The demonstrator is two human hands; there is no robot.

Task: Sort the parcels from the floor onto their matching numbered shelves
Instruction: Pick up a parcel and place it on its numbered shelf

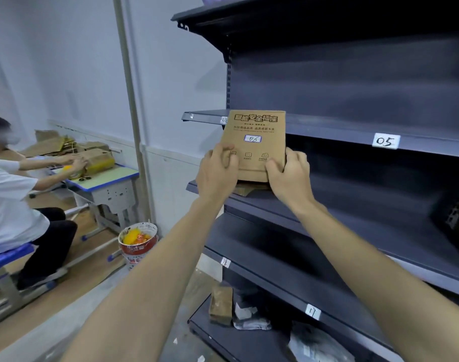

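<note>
A brown cardboard parcel (253,142) with a white label reading 06 stands upright in front of the dark metal shelf unit (353,100). My left hand (218,171) grips its lower left edge and my right hand (288,173) grips its lower right corner. Its top edge reaches the shelf lip that carries a partly hidden 06 tag (224,119) and a 05 tag (385,141). Below the parcel, another flat brown parcel (246,190) lies on the shelf board.
Lower shelf lips carry tags 18 (225,262) and 17 (312,311). A brown box (221,303) and grey bags (252,317) sit on the bottom shelf. At left, a seated person (17,199) works at a desk (105,184); a bucket (138,241) stands on the floor.
</note>
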